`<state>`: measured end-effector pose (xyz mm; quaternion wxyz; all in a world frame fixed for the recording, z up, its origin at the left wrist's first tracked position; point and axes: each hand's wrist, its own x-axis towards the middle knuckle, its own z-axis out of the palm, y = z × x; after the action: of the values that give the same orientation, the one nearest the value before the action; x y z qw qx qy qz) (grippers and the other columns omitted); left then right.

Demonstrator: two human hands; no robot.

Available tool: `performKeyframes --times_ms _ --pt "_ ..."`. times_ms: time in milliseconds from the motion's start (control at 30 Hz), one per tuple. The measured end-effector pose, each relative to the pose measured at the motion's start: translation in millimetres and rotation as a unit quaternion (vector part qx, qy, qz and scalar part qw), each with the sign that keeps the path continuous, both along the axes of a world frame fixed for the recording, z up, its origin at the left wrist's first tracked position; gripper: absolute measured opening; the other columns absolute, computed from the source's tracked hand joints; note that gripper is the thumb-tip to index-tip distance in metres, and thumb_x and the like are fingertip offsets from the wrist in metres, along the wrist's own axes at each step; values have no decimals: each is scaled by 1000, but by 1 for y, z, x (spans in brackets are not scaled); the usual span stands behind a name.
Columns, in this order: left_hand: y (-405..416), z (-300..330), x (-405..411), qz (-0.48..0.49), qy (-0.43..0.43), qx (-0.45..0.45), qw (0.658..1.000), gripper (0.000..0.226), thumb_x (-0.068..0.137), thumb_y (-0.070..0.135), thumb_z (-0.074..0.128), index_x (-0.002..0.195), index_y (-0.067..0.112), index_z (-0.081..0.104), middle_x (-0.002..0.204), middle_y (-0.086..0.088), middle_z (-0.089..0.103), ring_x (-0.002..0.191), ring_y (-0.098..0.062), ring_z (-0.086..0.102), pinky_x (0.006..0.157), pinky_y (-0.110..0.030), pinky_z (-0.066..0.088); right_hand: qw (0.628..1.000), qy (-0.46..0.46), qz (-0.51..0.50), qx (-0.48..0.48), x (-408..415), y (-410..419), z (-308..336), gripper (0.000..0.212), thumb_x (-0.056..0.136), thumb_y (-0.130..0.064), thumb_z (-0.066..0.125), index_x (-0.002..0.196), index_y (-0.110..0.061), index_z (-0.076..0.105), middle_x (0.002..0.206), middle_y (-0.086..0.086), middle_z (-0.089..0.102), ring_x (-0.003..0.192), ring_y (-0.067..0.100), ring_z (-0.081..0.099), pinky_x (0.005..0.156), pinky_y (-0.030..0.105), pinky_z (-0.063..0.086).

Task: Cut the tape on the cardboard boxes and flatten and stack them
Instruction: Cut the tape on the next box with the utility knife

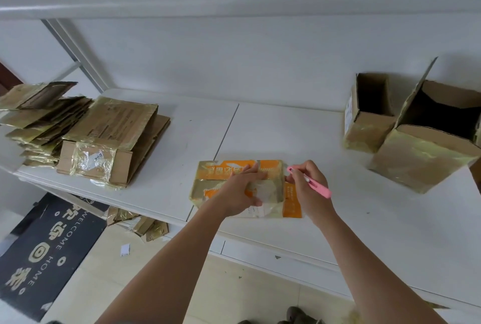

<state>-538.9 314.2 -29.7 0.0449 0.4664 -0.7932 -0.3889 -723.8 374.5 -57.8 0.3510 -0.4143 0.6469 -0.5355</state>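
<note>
Pressing down an orange box on the white table

The left hand (238, 189) is lying flat-fingered on the orange box (291, 201) (taped), while the right hand (308, 188) is gripping a pink cutter (318, 188).

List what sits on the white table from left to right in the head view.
Stack of flattened cardboard boxes → orange box under the left hand → pink cutter in the right hand → two open cardboard boxes.

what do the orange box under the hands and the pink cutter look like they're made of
Orange box: printed cardboard, largely wrapped in glossy yellowish tape, judging by the wrinkled sheen and torn white patches. Pink cutter in the right hand: probably smooth moulded plastic, given its even colour; its blade is not visible.
</note>
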Motion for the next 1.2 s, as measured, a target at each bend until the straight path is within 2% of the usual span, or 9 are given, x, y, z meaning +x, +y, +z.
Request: performKeyframes --times_ms 233,367,467,600,800,900,1000,1133,1200 --pt "3 1 -1 -6 -15 -10 1000 78 81 10 77 148 24 40 163 6 12 150 -8 3 122 -44 0 999 37 24 -8 3 13 8 15 98 -13 55 84 -6 52 85 22 63 83 38 62 67 46 50" --pt "1 2 -1 -3 -10 -4 1000 78 80 9 77 148 24 40 163 6 12 150 -9 3 122 -46 4 996 71 51 -20 4 27 14 17 97 -8 53 80 -6 50 78 22 61 71 31 59 56 28 44" --pt "2 2 -2 0 -6 -1 1000 79 79 7 77 147 22 41 162 5 12 150 -10 4 122 -46 7 994 78 75 -21 6 40 15 20 97 -4 51 78 -9 48 73 20 59 57 15 48 51 19 36" --pt "4 2 -2 4 -4 -2 1000 79 79 6 78 147 21 42 162 4 13 150 -11 5 122 -46 8 993 79 86 -19 7 45 16 22 97 -3 51 78 -12 48 72 15 59 54 8 46 50 16 35" --pt "4 2 -3 5 -1 -2 1000 79 79 5 78 147 20 42 162 4 13 150 -11 4 122 -45 8 995 56 83 -4 7 53 14 20 97 -4 51 78 -9 49 82 14 67 77 29 62 58 23 43" --pt "5 1 -2 -4 -13 -5 1000 79 79 5 77 147 20 41 163 4 11 150 -11 3 122 -45 8 993 63 96 -8 7 55 17 20 96 -3 51 77 -9 47 78 19 64 73 32 59 54 17 40" --pt "2 3 -3 -7 -13 -2 1000 78 80 4 76 148 19 40 163 2 11 150 -11 3 122 -44 7 992 48 116 -12 6 60 19 18 95 -3 52 78 -5 47 79 24 63 74 34 59 64 9 43" --pt "1 3 -2 -18 -22 -11 1000 79 82 5 75 149 21 38 163 3 9 150 -11 1 122 -43 3 987 70 144 13 1 68 23 22 94 -8 55 75 -17 50 76 9 64 66 12 59 57 9 39" --pt "0 2 0 -31 -32 -27 999 77 84 7 73 150 24 36 163 5 7 150 -10 0 122 -39 -1 987 68 143 19 -6 68 26 22 94 -12 58 74 -18 52 75 5 65 67 11 58 53 14 39"
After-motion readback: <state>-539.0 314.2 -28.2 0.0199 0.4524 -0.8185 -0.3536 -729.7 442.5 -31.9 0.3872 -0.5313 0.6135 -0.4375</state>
